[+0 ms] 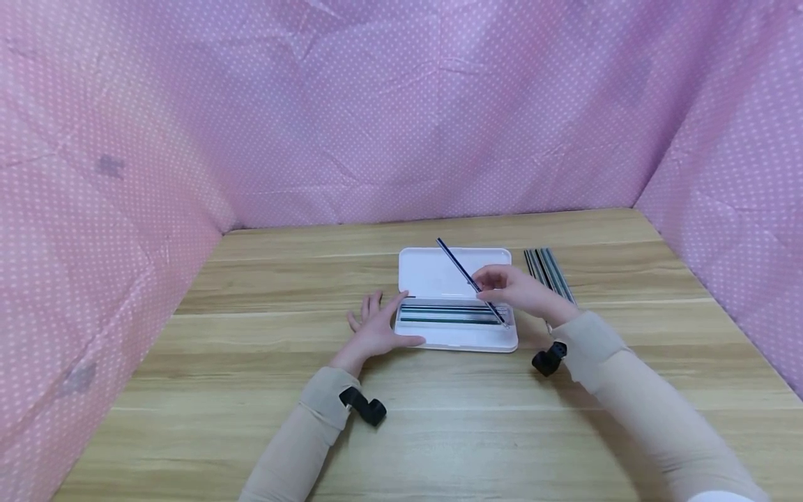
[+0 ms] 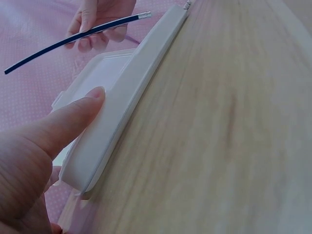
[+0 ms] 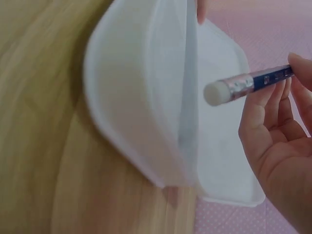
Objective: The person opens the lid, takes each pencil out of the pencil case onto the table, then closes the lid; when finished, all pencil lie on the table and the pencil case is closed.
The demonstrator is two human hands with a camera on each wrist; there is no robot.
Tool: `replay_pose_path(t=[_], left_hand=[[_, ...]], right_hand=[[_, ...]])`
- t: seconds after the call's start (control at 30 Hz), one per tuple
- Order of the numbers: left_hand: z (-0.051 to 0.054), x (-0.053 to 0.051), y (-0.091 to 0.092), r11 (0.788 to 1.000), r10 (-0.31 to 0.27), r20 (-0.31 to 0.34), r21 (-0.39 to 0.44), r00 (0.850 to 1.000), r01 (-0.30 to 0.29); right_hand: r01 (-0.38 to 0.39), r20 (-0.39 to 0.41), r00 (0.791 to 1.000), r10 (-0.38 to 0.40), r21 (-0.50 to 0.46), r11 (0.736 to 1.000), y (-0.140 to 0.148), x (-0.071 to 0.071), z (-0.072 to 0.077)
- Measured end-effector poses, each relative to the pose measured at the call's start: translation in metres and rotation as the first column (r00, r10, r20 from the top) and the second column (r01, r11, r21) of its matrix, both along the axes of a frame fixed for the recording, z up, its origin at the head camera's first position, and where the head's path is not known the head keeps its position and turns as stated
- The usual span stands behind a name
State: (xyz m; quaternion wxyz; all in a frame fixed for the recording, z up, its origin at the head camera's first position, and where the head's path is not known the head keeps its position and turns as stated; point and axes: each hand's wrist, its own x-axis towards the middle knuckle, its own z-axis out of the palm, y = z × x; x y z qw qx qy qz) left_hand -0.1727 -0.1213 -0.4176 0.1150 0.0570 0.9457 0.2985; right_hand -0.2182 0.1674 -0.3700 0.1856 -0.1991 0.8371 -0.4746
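Note:
A white pencil case (image 1: 456, 339) lies on the table with its lid (image 1: 422, 268) folded back. Several dark and silvery pencils (image 1: 448, 314) lie lengthwise inside it. My left hand (image 1: 375, 335) is spread at the case's left end, thumb on the near wall and index finger by the hinge side. Above the case, my right hand (image 1: 511, 289) pinches a dark blue pencil (image 1: 456, 259) between thumb and fingers. The pencil is tilted, and its white eraser (image 3: 216, 93) with a metal band points toward the near right. The other end rises past the lid.
More pencils (image 1: 551, 270) lie side by side on the table, right of the case and partly behind my right hand. The wood-grain table (image 1: 301, 272) meets a pink dotted cloth (image 1: 401, 118) at the back and sides.

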Motion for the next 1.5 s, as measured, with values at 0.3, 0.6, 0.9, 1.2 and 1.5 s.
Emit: replay_pose_path(t=[0.3,0.6,0.9,1.2,1.5], left_hand=[[-0.002,0.001,0.0,1.0,0.0,-0.006,0.009,1.0,0.0],[-0.004,0.001,-0.001,1.0,-0.007,-0.009,0.014,1.0,0.007],[-0.004,0.001,0.0,1.0,-0.005,-0.016,0.016,1.0,0.005],[-0.003,0.001,0.0,1.0,0.001,-0.011,0.005,1.0,-0.001],[-0.004,-0.001,-0.001,1.0,-0.001,-0.015,0.001,1.0,0.001]], right_hand=[[0.048,-0.029,0.998,-0.047,0.029,0.998,0.027,0.004,-0.005],[0.127,-0.008,0.992,-0.127,0.031,0.991,0.053,0.006,-0.009],[0.193,0.028,0.981,-0.193,0.006,0.981,0.076,0.006,-0.008],[0.246,0.078,0.967,-0.242,-0.051,0.968,0.101,0.0,-0.01],[0.33,0.115,0.94,-0.321,-0.067,0.942,0.126,-0.003,-0.013]])
